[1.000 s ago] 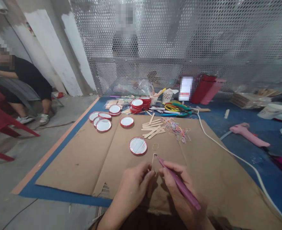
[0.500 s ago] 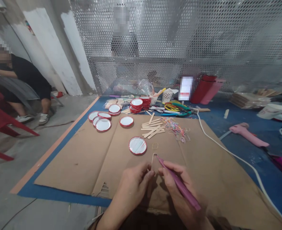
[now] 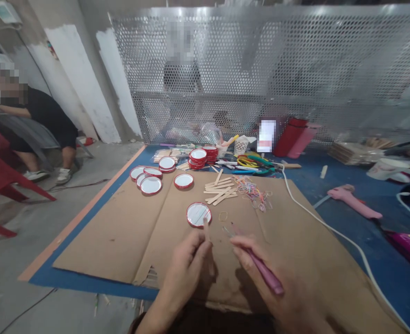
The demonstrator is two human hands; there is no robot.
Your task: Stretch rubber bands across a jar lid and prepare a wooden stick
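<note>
My left hand [image 3: 190,255] pinches a wooden craft stick [image 3: 207,228], which stands up from the fingers, slightly blurred. Its tip overlaps the edge of a red-rimmed white jar lid [image 3: 196,215] lying beyond the hand. My right hand [image 3: 257,264] is closed around a purple pen-shaped tool [image 3: 265,274] that points forward and left. A small thin loop [image 3: 225,229] shows beside its tip; I cannot tell whether they touch. Another yellowish rubber band [image 3: 223,216] lies flat on the cardboard, right of the lid.
Craft sticks [image 3: 221,191] and tangled rubber bands [image 3: 255,191] lie ahead on the cardboard [image 3: 121,241]. More lids [image 3: 151,185] are at the left. Scissors [image 3: 248,161] and a phone [image 3: 266,136] stand behind. A white cable [image 3: 325,222] and pink glue gun [image 3: 354,202] lie right.
My hands have moved apart, the left one going left with the craft stick, which now points up toward the lid. The purple tool's tip has come away from the stick.
</note>
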